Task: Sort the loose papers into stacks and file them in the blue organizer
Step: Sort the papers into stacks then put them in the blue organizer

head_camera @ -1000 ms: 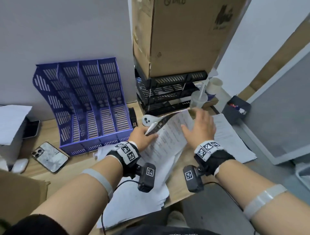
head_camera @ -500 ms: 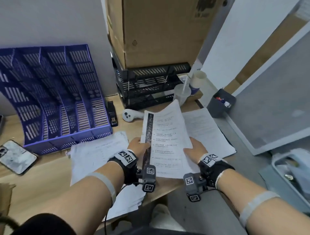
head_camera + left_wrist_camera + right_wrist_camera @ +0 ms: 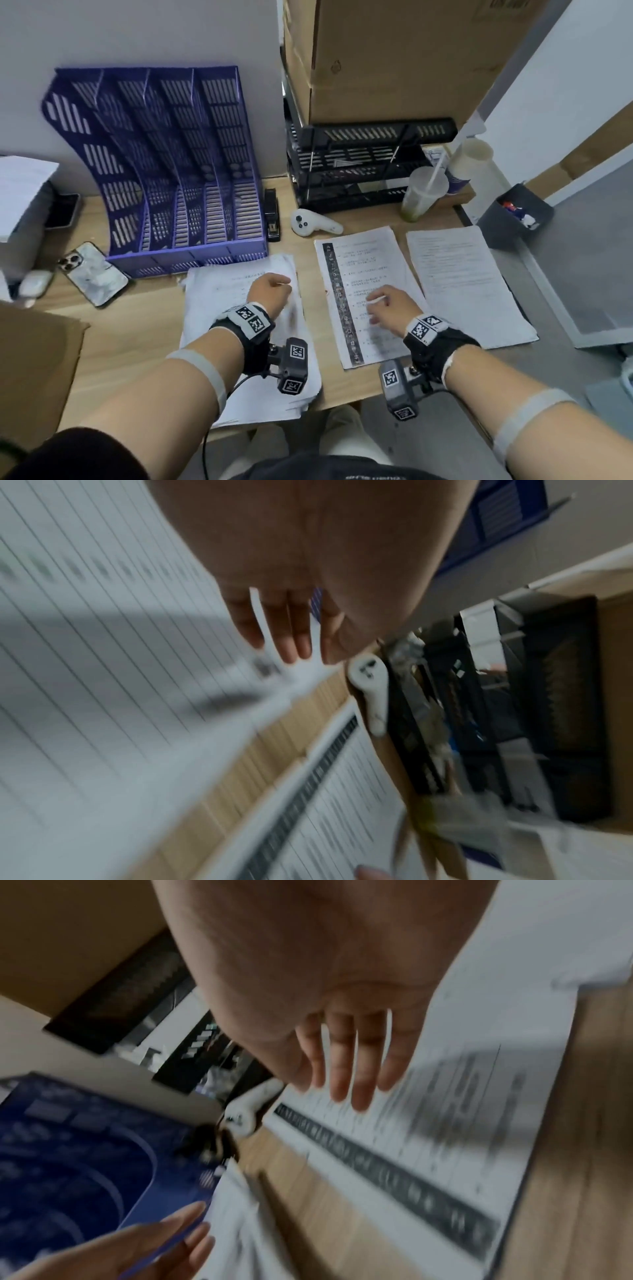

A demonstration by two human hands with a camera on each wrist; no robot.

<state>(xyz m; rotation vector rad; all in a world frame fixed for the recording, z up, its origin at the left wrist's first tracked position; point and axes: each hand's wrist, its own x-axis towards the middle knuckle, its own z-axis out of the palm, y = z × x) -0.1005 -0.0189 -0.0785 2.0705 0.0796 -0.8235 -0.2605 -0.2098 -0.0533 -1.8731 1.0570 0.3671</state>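
Papers lie in three piles along the wooden desk's point(image 3: 144, 339) near edge: left pile point(image 3: 219, 291), banded middle sheet point(image 3: 359, 274), right pile point(image 3: 469, 281). Left hand point(image 3: 269, 289) over the left pile, fingers straight, holding nothing. Right hand point(image 3: 388, 306) over the middle sheet, fingers extended, loosely spread. Blue organizer point(image 3: 164, 171) stands upper left, compartments bare.
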